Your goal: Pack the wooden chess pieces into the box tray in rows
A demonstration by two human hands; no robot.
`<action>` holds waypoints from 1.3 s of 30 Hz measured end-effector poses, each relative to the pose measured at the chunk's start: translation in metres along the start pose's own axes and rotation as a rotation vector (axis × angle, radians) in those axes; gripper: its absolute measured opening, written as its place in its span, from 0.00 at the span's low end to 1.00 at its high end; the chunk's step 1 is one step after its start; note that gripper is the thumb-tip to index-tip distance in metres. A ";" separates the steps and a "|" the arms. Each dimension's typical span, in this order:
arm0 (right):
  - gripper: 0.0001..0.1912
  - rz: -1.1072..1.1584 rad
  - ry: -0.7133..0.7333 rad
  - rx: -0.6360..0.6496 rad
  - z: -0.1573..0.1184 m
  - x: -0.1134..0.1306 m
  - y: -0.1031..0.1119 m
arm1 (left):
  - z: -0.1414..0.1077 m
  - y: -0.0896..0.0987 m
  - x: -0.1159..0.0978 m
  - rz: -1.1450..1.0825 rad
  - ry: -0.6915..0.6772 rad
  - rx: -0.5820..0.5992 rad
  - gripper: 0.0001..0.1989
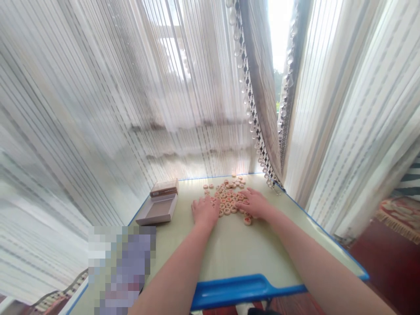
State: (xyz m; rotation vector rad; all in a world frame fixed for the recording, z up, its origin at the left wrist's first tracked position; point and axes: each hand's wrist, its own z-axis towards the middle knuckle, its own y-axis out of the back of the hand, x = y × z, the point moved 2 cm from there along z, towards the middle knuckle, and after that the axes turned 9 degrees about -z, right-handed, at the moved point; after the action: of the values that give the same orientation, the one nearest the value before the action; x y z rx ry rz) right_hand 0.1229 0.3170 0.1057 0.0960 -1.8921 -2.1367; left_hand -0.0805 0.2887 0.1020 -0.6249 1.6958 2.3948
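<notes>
Round wooden pieces point(227, 210) with red and dark characters lie in a cluster on the pale green table point(243, 249). At the cluster's left edge, my left hand point(205, 210) rests palm down with its fingers spread over some pieces. My right hand point(256, 204) reaches in from the right, fingers apart and touching pieces at that side. One piece point(247, 221) sits just below the right hand, nearer the front. A few more are scattered beyond the cluster. What lies under both palms is hidden.
An open, shallow box point(157, 211) stands at the table's left, with a closed box or lid point(164, 187) behind it. A blurred-out purple item point(131, 258) is at front left. Curtains point(197, 109) hang behind the table; a blue handle point(229, 289) edges its front.
</notes>
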 end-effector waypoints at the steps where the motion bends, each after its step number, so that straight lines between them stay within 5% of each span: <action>1: 0.40 -0.014 -0.016 0.030 0.000 0.001 -0.004 | 0.001 -0.002 -0.001 -0.005 -0.018 0.026 0.32; 11: 0.37 -0.023 0.144 0.018 -0.006 0.019 -0.016 | -0.008 0.007 -0.013 -0.048 -0.296 0.264 0.40; 19: 0.32 0.117 0.312 0.016 -0.007 0.022 -0.012 | -0.016 0.016 -0.013 -0.018 -0.388 0.440 0.51; 24: 0.32 0.194 0.401 0.028 -0.006 0.021 -0.013 | -0.014 0.011 -0.015 -0.019 -0.395 0.363 0.42; 32: 0.23 0.262 0.268 -0.165 0.003 0.025 -0.017 | -0.004 -0.001 -0.009 -0.028 -0.378 0.159 0.30; 39: 0.23 0.278 0.258 -0.196 0.004 0.019 -0.017 | -0.003 -0.003 -0.006 -0.072 -0.336 0.161 0.27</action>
State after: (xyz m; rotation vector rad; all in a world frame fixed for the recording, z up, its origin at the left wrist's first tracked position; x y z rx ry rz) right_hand 0.1004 0.3177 0.0919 0.0606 -1.4525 -1.9988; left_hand -0.0729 0.2882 0.1010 -0.2376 1.6648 2.1394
